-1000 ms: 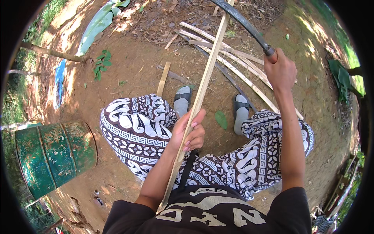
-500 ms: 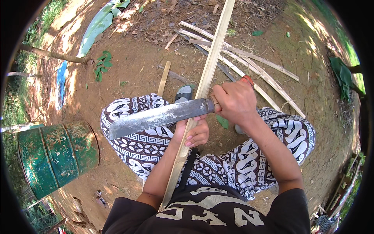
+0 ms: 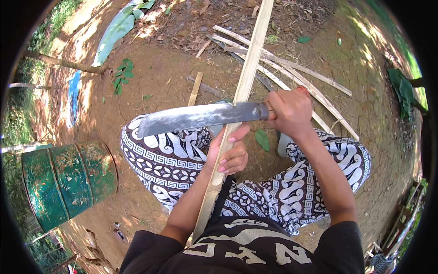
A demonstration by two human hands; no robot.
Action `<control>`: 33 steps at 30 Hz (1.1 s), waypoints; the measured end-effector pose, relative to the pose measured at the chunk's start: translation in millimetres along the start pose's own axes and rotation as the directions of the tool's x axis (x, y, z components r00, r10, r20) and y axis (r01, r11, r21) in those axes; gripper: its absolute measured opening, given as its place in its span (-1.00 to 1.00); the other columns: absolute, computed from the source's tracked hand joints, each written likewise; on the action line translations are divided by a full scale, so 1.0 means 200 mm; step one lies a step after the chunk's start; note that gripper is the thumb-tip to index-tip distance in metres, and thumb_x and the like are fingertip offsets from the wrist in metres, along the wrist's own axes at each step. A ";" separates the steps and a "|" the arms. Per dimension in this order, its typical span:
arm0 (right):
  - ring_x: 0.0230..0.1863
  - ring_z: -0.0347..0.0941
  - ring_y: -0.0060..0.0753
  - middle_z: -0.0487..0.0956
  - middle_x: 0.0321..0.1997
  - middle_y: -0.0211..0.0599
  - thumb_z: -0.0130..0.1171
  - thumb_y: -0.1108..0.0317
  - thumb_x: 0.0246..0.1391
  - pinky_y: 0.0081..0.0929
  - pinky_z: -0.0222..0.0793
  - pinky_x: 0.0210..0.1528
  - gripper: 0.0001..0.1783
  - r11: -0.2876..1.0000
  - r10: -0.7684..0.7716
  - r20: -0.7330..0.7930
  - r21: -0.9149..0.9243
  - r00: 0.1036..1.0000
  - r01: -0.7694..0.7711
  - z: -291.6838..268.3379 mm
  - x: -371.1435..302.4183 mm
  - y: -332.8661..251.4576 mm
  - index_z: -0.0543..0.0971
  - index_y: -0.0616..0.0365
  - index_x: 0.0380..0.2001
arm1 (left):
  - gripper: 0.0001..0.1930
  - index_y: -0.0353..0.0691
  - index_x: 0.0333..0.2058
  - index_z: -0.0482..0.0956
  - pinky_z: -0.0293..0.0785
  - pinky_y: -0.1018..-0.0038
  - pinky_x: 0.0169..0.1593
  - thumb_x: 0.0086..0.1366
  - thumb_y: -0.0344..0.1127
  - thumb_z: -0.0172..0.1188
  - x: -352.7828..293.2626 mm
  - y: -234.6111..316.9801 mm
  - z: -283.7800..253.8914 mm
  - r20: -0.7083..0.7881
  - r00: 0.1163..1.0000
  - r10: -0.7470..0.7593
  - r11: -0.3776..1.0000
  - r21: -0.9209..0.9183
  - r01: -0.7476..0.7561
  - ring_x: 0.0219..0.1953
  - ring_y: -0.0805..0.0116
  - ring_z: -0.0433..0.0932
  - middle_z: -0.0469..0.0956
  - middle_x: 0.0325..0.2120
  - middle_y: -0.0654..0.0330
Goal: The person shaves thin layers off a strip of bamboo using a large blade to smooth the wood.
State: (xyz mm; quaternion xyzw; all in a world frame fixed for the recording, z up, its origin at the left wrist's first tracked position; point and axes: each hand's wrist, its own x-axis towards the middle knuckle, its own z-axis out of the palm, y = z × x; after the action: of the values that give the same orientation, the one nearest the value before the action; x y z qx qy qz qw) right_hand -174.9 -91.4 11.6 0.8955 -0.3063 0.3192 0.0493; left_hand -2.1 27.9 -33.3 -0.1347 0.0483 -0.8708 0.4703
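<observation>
My right hand [image 3: 290, 111] is wrapped round the handle of a machete [image 3: 196, 117], whose wide, worn grey blade points left. The blade lies across a long pale bamboo strip [image 3: 250, 68], touching or just over it; which of the two I cannot tell. The strip runs from my waist up past the top of the view. Below the blade, my left hand [image 3: 229, 153] grips the strip from underneath, fingers curled over its right side. The blade hides a short stretch of the strip.
Several split bamboo strips [image 3: 292, 75] lie on the bare earth ahead and to the right. A short wood piece [image 3: 195, 89] lies beyond my left knee. A rusty green drum [image 3: 68, 182] stands at the left, near a thin tree trunk [image 3: 64, 62].
My right hand and the machete have shifted right and slightly down, the blade moving sideways across the strip. My left hand stays on the strip in nearly the same place.
</observation>
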 end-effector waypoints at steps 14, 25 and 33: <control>-0.70 0.43 -0.09 0.46 -0.74 -0.22 0.21 0.39 -0.16 -0.18 0.35 -0.62 -0.87 0.838 0.471 -0.136 -0.242 0.872 -0.490 -0.08 0.06 0.41 0.44 0.09 -0.60 | -0.63 0.02 -0.35 0.19 0.05 0.65 -0.87 0.55 0.10 -0.36 -0.09 -0.02 -0.01 -0.020 0.996 -0.085 0.990 0.112 0.087 -0.94 0.51 0.24 0.24 -0.86 0.31; -0.65 0.45 -0.24 0.42 -0.70 -0.36 0.38 0.25 -0.44 -0.31 0.33 -0.55 -0.66 0.996 0.041 0.109 0.070 0.993 -0.049 -0.03 0.03 -0.12 0.39 0.03 -0.63 | -0.65 -0.06 -0.38 0.20 0.06 0.61 -0.90 0.55 0.01 -0.29 -0.01 0.00 0.01 0.062 0.997 -0.049 0.997 0.055 0.046 -0.95 0.49 0.25 0.22 -0.91 0.29; -0.67 0.41 -0.28 0.37 -0.70 -0.36 0.33 0.31 -0.38 -0.30 0.32 -0.57 -0.71 1.000 0.027 -0.023 -0.015 0.999 -0.027 0.02 -0.01 0.04 0.37 0.04 -0.63 | -0.63 -0.04 -0.40 0.18 0.10 0.63 -0.88 0.55 0.04 -0.32 -0.03 -0.02 0.03 -0.013 0.998 -0.066 0.995 0.075 0.067 -0.95 0.50 0.26 0.24 -0.90 0.30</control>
State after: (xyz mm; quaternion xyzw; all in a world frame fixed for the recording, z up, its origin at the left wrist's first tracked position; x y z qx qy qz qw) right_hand -179.4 -97.9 6.7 0.8872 -0.3202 0.3275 0.0553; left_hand 0.0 35.2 -28.7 -0.1141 0.0135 -0.8879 0.4455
